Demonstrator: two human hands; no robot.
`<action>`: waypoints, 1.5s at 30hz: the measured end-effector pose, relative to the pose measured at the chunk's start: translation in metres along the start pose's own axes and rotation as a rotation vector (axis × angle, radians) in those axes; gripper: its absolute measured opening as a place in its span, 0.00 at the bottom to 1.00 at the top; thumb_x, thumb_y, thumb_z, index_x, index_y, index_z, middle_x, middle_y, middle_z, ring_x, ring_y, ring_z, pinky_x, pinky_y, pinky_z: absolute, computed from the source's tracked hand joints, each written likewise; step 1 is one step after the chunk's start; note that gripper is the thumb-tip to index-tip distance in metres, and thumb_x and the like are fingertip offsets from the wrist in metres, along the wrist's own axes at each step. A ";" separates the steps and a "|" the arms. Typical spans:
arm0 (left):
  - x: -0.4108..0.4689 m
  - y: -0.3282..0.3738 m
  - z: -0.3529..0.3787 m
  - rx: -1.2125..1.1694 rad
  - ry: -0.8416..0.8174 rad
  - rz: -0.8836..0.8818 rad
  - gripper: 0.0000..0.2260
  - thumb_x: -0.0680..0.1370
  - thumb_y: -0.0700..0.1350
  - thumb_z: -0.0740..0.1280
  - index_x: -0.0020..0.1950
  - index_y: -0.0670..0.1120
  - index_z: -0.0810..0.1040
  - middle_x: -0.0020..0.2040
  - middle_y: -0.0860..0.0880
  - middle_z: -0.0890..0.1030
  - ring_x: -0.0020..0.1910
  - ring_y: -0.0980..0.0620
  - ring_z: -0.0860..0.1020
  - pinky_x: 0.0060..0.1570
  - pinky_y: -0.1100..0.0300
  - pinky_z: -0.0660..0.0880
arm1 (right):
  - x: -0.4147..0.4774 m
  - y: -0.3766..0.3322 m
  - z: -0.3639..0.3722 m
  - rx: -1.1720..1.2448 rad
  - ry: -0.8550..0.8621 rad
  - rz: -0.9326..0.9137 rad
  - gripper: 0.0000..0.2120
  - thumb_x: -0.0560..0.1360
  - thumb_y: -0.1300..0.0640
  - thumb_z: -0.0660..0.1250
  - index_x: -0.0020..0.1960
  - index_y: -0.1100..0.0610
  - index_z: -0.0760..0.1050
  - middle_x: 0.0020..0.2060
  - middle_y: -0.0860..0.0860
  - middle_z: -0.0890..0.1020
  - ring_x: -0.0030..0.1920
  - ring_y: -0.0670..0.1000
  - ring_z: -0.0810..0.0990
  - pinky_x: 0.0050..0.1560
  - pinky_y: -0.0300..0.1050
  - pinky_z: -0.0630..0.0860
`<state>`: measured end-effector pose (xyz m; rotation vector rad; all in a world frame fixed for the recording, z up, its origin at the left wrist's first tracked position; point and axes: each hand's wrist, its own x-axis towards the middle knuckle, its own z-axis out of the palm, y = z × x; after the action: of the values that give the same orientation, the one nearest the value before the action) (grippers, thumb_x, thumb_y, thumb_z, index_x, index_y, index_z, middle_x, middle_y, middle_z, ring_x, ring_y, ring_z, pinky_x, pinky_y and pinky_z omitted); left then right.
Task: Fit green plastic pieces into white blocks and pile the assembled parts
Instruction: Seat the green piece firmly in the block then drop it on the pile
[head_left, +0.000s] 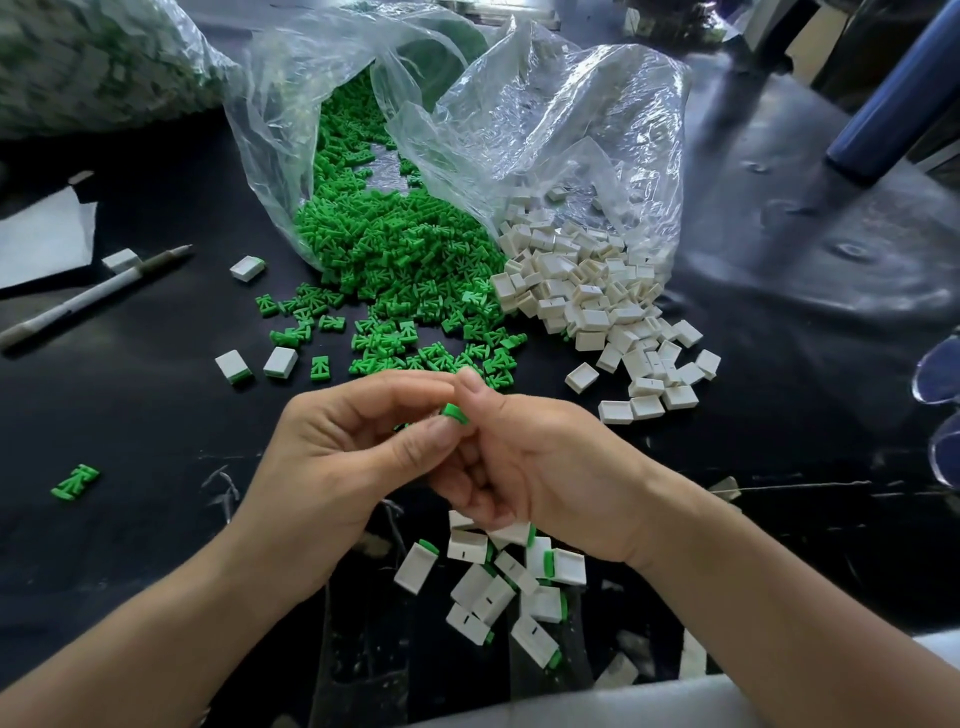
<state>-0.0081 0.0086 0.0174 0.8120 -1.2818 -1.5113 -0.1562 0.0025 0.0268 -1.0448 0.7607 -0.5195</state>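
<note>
Below hands (358, 441) pinching a green piece (456, 414) lie assembled parts (501, 582), likely overlapping.

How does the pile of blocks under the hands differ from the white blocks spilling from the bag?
The near pile has green ends showing on its blocks; the bag's blocks are plain white. The near pile is small and scattered; the bag's blocks form a far larger, denser heap, partly inside the clear bag. Both are white rectangular blocks.

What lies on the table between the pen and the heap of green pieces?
Head view: one white block with a green edge lies there, apart from the pen and the green heap.
</note>
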 end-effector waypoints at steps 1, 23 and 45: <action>0.000 0.001 0.000 -0.003 -0.009 -0.007 0.09 0.67 0.40 0.68 0.44 0.37 0.82 0.34 0.40 0.81 0.27 0.43 0.79 0.30 0.59 0.77 | 0.000 0.000 -0.001 0.002 0.021 0.001 0.24 0.72 0.38 0.52 0.43 0.58 0.71 0.27 0.47 0.71 0.28 0.45 0.66 0.30 0.37 0.61; 0.001 0.001 -0.008 0.021 -0.018 -0.147 0.15 0.61 0.43 0.70 0.46 0.40 0.84 0.46 0.38 0.83 0.35 0.44 0.81 0.39 0.56 0.78 | -0.003 -0.001 0.003 -0.369 0.171 -0.081 0.27 0.67 0.38 0.50 0.44 0.60 0.74 0.28 0.46 0.70 0.27 0.41 0.67 0.29 0.32 0.66; 0.001 -0.001 -0.005 -0.073 0.022 -0.169 0.08 0.60 0.44 0.69 0.36 0.45 0.85 0.52 0.47 0.83 0.50 0.50 0.82 0.44 0.63 0.77 | 0.002 0.008 0.002 -0.592 0.289 -0.174 0.15 0.68 0.37 0.49 0.38 0.45 0.67 0.26 0.36 0.70 0.29 0.32 0.69 0.35 0.34 0.61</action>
<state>-0.0046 0.0060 0.0151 0.9053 -1.1587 -1.6684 -0.1536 0.0056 0.0195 -1.6163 1.1235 -0.6184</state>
